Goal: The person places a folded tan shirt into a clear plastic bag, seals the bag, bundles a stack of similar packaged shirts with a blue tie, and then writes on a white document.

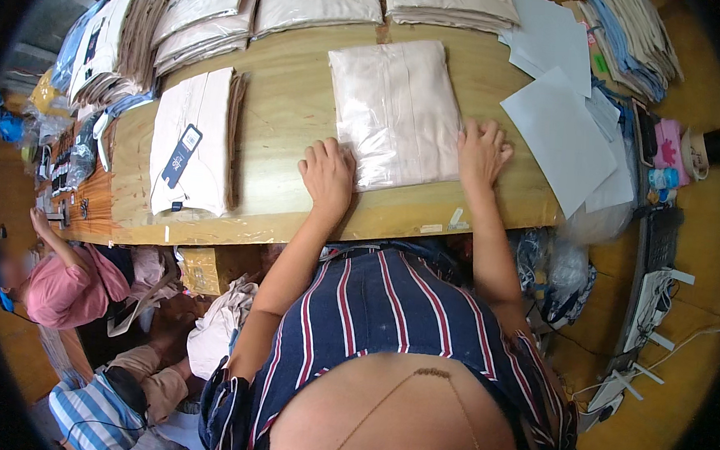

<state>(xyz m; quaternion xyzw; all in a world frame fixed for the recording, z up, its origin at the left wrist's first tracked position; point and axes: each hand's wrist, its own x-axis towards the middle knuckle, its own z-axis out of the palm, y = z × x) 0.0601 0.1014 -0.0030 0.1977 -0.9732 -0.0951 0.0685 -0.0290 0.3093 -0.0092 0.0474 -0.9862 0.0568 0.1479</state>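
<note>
A folded pale pink garment in a clear plastic bag (395, 116) lies flat on the wooden table in front of me. My left hand (328, 175) is at its lower left edge, fingers curled and the thumb side against the bag. At the right edge my right hand (481, 154) has its fingers bent, gripping the side of the bag; the thumb side is partly hidden. To the left of my left hand rests a small stack of folded pale garments (190, 144), with a dark blue tag (181, 158) on the top one.
Stacks of bagged pale garments (320, 6) line the table's far edge. White paper sheets (559, 138) lie at the right, near more folded clothes (635, 40), a phone (644, 131) and a tape roll (696, 155). Co-workers in pink (67, 290) and striped (97, 415) shirts sit at the left.
</note>
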